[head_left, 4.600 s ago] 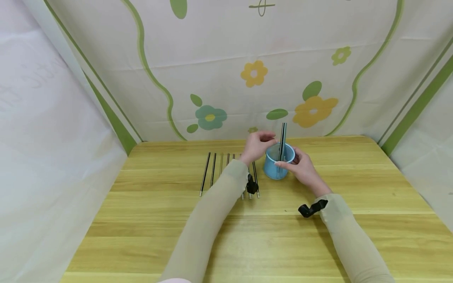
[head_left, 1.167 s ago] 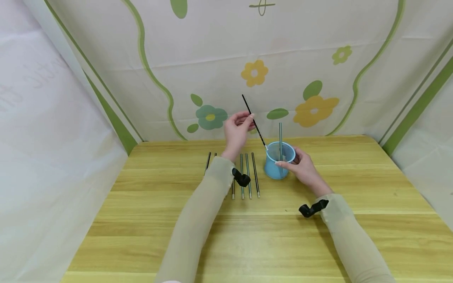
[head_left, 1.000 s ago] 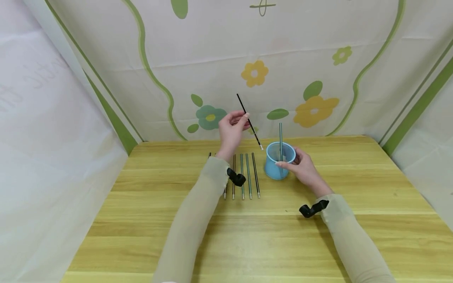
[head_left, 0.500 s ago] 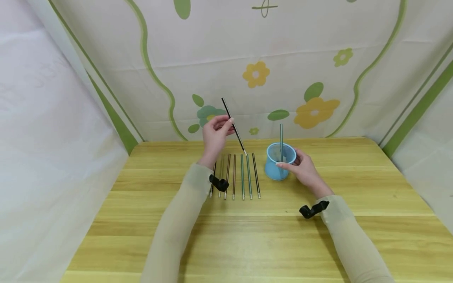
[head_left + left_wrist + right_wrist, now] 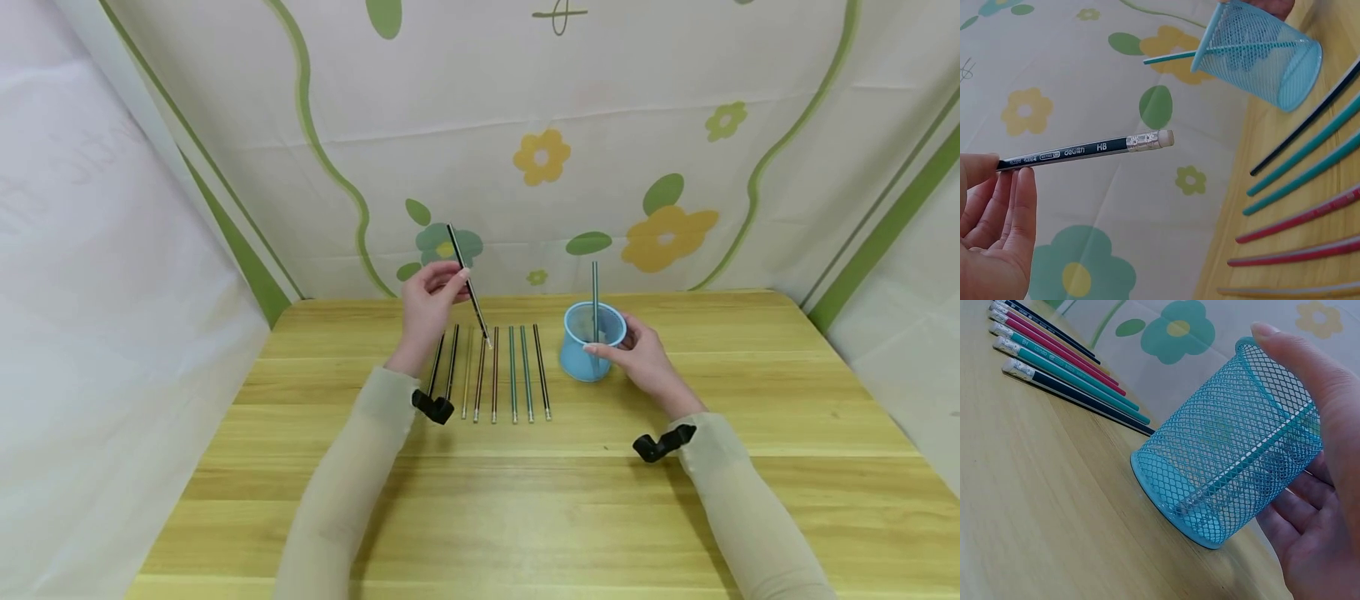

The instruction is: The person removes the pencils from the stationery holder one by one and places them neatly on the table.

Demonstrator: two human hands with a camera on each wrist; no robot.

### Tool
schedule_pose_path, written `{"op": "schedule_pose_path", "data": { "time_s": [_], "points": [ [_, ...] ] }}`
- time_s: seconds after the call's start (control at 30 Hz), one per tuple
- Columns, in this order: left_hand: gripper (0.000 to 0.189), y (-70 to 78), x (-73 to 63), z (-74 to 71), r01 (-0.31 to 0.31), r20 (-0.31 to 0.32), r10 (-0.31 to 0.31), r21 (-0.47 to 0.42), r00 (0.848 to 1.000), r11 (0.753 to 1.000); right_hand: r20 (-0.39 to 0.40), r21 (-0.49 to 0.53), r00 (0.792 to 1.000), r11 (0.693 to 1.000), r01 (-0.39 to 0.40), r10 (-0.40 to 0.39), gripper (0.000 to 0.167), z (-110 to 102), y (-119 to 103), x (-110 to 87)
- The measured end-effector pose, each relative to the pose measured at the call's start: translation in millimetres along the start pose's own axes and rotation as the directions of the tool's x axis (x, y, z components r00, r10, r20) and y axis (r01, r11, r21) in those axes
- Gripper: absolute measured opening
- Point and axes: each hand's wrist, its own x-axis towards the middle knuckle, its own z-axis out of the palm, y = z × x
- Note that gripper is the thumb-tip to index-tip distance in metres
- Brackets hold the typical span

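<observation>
My left hand pinches a black pencil between thumb and fingers, above the row on the table. The pencil slants, with its white eraser end pointing down and to the right. My right hand grips a blue mesh pen holder by its side, thumb at the rim. One green pencil stands in the holder, eraser end at the bottom. Left of the holder several pencils lie side by side: a black one, green ones, red ones, a yellow one and more black ones.
The wooden table ends at the back against a white cloth wall printed with flowers. Another cloth hangs on the left side. Black wrist mounts sit on both sleeves.
Earlier the black pencil stood in the holder beside the green one. My left hand has lifted it out and carried it left and then down over the row. The right hand stays on the holder.
</observation>
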Motion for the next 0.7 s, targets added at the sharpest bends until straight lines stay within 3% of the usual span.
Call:
{"op": "schedule_pose_path", "data": {
  "time_s": [0.2,0.47,0.7],
  "points": [
    [0.032,-0.7,-3.6,-15.6,0.030,0.021,-0.031,0.060,0.999,0.998,-0.003,-0.005,1.000,1.000,-0.005,0.005,0.073,-1,2,0.6],
    [0.031,0.1,-3.7,-44.4,0.054,0.036,-0.060,0.141,0.998,0.988,0.004,0.017,1.000,1.000,0.005,-0.005,0.071,-1,2,1.5],
    [0.031,-4.0,-5.4,-70.5,0.110,0.027,-0.120,0.243,0.992,0.964,0.003,0.034,1.000,0.999,0.009,-0.009,0.071,-2,3,1.3]
  ]
}}
